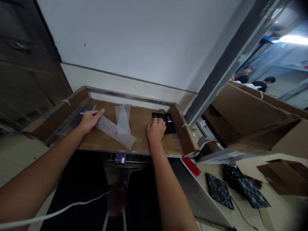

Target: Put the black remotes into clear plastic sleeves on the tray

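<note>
My left hand (pixel 90 120) pinches the upper end of a narrow, see-through plastic sleeve (pixel 116 132), which slants down to the right over the cardboard. Another clear sleeve (pixel 123 116) lies partly beneath it. At the right side of the cardboard-lined tray (pixel 141 118), my right hand (pixel 157 130) has its fingers curled over one of several slim black oblong items (pixel 170 123) lying side by side. One of these bears a small white label; their exact kind does not show. More clear plastic sleeves (pixel 72 123) are piled at the tray's left end, beside my left forearm.
Cardboard walls (pixel 184 130) edge the tray left and right, with a white wall (pixel 134 41) behind it. On the right are a large cardboard box (pixel 255 118), black patterned packages (pixel 219 190) and a red piece (pixel 192 166). Two people (pixel 262 84) are in the background.
</note>
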### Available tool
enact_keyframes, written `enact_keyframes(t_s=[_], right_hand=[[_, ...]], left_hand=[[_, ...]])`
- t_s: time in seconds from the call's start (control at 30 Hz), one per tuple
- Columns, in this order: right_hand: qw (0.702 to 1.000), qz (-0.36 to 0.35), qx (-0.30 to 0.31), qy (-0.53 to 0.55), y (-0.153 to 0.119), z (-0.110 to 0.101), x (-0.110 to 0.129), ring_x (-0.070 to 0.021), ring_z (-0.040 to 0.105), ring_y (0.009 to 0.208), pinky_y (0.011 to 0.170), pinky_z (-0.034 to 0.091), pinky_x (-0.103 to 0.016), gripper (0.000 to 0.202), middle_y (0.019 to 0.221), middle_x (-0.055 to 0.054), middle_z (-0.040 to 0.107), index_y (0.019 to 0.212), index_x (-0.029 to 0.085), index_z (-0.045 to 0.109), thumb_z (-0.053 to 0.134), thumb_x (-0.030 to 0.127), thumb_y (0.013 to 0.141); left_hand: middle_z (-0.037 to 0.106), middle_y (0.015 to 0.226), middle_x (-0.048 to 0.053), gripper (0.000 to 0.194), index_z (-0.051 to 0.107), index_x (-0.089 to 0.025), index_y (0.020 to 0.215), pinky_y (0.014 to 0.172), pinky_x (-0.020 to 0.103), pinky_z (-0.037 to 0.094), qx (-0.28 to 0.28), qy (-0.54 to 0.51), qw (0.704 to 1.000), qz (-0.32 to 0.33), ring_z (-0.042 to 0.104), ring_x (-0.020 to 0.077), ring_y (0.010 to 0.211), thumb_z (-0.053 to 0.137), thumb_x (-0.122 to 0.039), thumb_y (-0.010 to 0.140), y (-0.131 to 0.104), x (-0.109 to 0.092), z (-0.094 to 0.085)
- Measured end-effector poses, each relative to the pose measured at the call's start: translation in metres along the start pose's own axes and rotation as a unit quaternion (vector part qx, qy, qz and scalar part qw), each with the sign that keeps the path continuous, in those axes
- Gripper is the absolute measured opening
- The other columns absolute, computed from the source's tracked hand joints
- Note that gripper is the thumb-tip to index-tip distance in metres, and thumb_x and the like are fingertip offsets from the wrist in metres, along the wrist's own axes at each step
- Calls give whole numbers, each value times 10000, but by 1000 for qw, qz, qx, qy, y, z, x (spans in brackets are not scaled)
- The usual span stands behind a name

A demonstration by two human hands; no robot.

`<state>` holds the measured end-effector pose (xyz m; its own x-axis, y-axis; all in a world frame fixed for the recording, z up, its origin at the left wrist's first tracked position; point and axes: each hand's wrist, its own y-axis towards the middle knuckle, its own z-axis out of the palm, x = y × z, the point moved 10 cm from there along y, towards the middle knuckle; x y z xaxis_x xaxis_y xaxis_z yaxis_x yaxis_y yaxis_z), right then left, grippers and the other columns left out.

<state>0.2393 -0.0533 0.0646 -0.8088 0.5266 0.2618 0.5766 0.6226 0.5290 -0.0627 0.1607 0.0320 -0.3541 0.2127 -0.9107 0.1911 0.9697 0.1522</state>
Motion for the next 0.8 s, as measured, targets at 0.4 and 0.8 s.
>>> enact_keyframes(t_s=[0.4,0.8], right_hand=[[899,-91,252,345,-36,26,43,-129,517,632,613,315,-255,482,673,0,638,720,210,694,504,605,920],[827,-118,332,438,-60,37,51,-113,502,663,647,357,-230,252,696,28,609,732,188,683,664,426,812]], left_hand=[[425,478,-30,441,555,-200,590,468,254,260,-4,10,1000,9,361,116,472,584,-594,786,-3,-4,-1],[403,491,-26,489,463,-202,544,489,261,278,-48,51,995,66,374,120,501,499,-581,851,-4,-15,-11]])
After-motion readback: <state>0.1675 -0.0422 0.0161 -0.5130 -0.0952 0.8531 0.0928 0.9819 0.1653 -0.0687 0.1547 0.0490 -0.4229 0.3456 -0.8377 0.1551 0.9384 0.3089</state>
